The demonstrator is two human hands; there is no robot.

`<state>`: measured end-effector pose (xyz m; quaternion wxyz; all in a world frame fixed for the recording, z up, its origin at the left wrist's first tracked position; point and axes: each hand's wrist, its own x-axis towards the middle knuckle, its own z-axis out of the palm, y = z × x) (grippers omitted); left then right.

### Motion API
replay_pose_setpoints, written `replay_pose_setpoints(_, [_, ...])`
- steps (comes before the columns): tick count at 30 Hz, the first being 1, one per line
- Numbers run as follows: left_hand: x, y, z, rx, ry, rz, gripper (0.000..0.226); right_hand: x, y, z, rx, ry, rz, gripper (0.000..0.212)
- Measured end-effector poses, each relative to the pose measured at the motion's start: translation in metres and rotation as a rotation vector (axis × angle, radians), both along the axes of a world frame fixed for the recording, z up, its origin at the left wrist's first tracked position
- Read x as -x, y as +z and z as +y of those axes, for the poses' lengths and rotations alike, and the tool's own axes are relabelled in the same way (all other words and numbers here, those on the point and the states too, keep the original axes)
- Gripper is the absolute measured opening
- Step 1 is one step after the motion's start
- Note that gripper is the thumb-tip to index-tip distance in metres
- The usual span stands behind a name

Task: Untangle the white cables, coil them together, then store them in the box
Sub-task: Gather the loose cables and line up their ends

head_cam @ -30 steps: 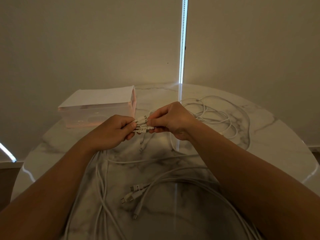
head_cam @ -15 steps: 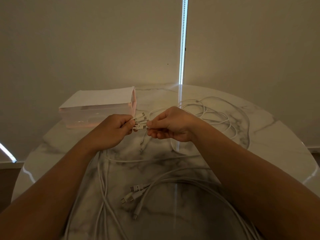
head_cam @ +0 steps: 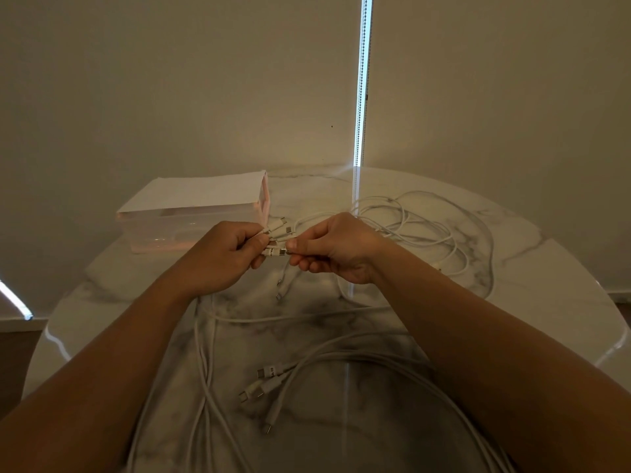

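Marble table (head_cam: 546, 268) by a beige wall: the left hand (head_cam: 222, 254) grips a bunch of plugs (head_cam: 278, 240), the right hand (head_cam: 338, 247) pinches one. Their cables (head_cam: 426, 227) trail right and nearward; the box (head_cam: 191, 216) lies just left, nearest the left hand.

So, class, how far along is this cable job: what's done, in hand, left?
Done: several connector ends gathered in the left hand. In hand: the right hand pinches one at that bunch. Left: loose cables lie uncoiled on the marble table; the box has its lid on.
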<state>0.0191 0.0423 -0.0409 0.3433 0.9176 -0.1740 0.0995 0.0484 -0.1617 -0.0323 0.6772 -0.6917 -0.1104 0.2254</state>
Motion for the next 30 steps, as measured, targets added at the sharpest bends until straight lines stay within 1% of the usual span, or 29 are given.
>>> replay_pose_setpoints(4, [0.000, -0.001, -0.001, -0.026, 0.007, -0.010, 0.039, 0.000, -0.002, 0.004, -0.025, -0.024, 0.000, 0.018])
replay_pose_setpoints(9, [-0.001, 0.000, -0.002, -0.005, 0.004, 0.016, 0.037, 0.000, -0.004, 0.006, -0.039, -0.047, -0.009, 0.016])
replay_pose_setpoints(12, [-0.003, -0.001, -0.002, 0.026, 0.019, 0.021, 0.033, 0.000, -0.002, 0.006, -0.045, -0.067, -0.002, 0.023])
replay_pose_setpoints(15, [-0.005, -0.002, -0.001, 0.000, 0.034, -0.007, 0.032, 0.003, 0.000, 0.006, 0.039, -0.043, 0.052, 0.035])
replay_pose_setpoints(18, [-0.006, -0.002, 0.000, -0.022, 0.041, -0.031, 0.032, 0.007, 0.001, 0.009, 0.112, 0.007, 0.088, 0.039])
replay_pose_setpoints(20, [-0.005, -0.002, -0.001, -0.021, 0.046, -0.042, 0.033, 0.008, 0.001, 0.012, 0.098, 0.007, 0.092, 0.034])
replay_pose_setpoints(25, [-0.005, -0.003, -0.003, -0.033, 0.046, -0.037, 0.034, 0.009, -0.002, 0.016, 0.002, -0.038, 0.129, 0.016])
replay_pose_setpoints(30, [-0.005, -0.003, -0.003, -0.029, 0.056, -0.010, 0.035, 0.010, -0.003, 0.018, -0.023, -0.054, 0.175, 0.013])
